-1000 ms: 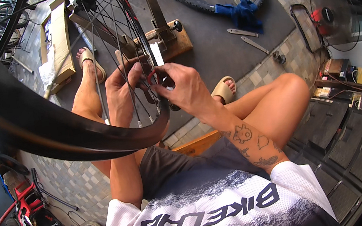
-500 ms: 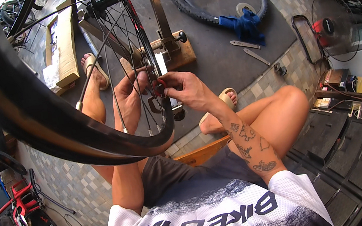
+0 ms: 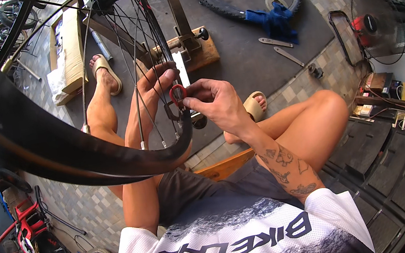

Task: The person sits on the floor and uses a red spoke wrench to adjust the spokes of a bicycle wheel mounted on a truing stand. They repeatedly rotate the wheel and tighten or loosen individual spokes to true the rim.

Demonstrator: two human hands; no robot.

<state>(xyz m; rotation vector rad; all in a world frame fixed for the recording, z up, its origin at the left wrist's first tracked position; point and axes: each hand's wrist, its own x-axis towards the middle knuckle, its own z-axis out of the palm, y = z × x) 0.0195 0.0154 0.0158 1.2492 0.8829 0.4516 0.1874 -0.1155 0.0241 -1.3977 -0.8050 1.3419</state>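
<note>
A spoked bicycle wheel stands upright before me, its black rim [image 3: 88, 160] sweeping across the left side. My left hand [image 3: 152, 84] reaches in among the spokes [image 3: 135, 63], thumb and fingers closed beside the far part of the rim; what they pinch is hidden. On the rim's right side my right hand [image 3: 216, 98] pinches a small red ring-shaped spoke wrench [image 3: 177, 92] between thumb and forefinger, close to the spoke ends. Behind both hands is a metal truing stand [image 3: 177, 13] on a wooden base [image 3: 208, 53].
A tyre [image 3: 249, 14] with a blue cloth [image 3: 272, 21] lies on the dark mat, near two tyre levers [image 3: 288, 56]. An open cardboard box [image 3: 73, 56] is at far left. A fan [image 3: 377, 24] and black storage lids [image 3: 373, 159] are on the right.
My left thumb has moved slightly up and right along the rim. My right hand has shifted a little right and down, and the red wrench shows more fully as a ring.
</note>
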